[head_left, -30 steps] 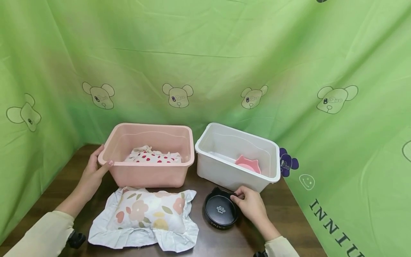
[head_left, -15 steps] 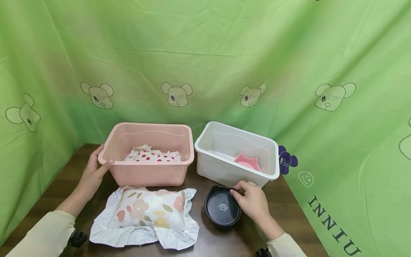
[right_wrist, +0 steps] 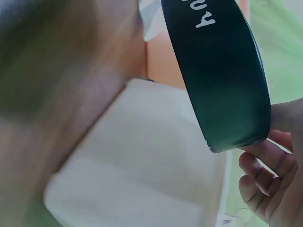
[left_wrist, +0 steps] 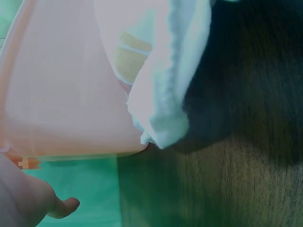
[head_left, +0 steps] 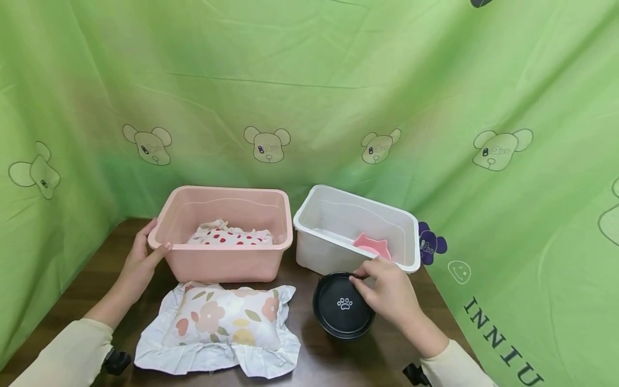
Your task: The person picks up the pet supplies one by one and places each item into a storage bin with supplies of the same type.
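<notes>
My right hand [head_left: 394, 290] pinches the rim of a black pet bowl [head_left: 344, 320] with a white paw print inside. The bowl is lifted off the table, in front of the white bin [head_left: 319, 252]. In the right wrist view the bowl's lettered side wall [right_wrist: 222, 85] shows, with thumb and fingers at its edge. My left hand [head_left: 137, 269] holds the front left corner of the pink bin [head_left: 227, 264], thumb on the front rim. Inside that bin lies a white cloth item with red dots [head_left: 227, 236]. A pink cat-eared bowl [head_left: 369, 244] lies in the white bin.
A floral pillow [head_left: 222, 320] with a white ruffled edge lies in front of the pink bin on the dark wooden table [head_left: 319, 371]. Green printed cloth [head_left: 309, 97] hangs behind and on both sides.
My right hand has raised the black bowl off the table and moved it slightly right, closer to the white bin. The left hand stays at the pink bin's corner.
</notes>
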Available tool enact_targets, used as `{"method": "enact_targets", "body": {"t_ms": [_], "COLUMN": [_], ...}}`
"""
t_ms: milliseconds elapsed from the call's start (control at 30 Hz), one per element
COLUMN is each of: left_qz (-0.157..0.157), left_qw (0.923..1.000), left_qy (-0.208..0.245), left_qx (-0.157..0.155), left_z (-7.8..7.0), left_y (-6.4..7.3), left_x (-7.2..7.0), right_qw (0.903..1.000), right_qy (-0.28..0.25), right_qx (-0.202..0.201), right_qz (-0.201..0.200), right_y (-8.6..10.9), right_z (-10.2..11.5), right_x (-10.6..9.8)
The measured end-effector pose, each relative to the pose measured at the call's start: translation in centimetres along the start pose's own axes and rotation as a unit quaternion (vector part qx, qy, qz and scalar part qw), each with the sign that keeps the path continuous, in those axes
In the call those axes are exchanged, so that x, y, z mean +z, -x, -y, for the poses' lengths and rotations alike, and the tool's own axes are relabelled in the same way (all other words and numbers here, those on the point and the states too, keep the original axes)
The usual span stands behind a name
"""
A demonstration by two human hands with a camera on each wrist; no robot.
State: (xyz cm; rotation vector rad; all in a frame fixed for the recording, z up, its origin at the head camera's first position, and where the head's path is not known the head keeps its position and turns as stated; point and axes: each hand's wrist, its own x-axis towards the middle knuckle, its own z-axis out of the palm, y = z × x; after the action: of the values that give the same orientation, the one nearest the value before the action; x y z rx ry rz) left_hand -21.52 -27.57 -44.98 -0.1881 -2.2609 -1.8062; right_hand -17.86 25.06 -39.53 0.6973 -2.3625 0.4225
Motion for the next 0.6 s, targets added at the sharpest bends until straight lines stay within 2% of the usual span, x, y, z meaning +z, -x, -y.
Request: {"method": "enact_targets", "body": {"t_ms": [133, 267, 500, 600], "left_qz": [0.002, 0.001, -0.001, -0.001], "left_qw": [1.0000, 0.9999, 0.9952, 0.9933], "left_qy": [-0.002, 0.012, 0.088, 0.105], "left_qx": [0.001, 0.008, 0.043, 0.048], "left_z": [0.0, 0.1, 0.4, 0.6], "left_y": [0.1, 0.2, 0.3, 0.2], "left_x": [0.1, 0.2, 0.7, 0.8], "right_qw": [0.9991, 0.9983, 0.9995, 0.9998], "right_qy": [-0.013, -0.018, -0.004, 0.003], "right_qx": [-0.038, -0.052, -0.028, -0.016], "right_qz": [-0.012, -0.018, -0.015, -0.015], "right_y": [-1.6, -3.2, -5.9, -6.9], "right_z": [0.0, -0.3, -1.3, -1.9], "right_x": [-1.8, -3.5, -5.8, -6.5]}}
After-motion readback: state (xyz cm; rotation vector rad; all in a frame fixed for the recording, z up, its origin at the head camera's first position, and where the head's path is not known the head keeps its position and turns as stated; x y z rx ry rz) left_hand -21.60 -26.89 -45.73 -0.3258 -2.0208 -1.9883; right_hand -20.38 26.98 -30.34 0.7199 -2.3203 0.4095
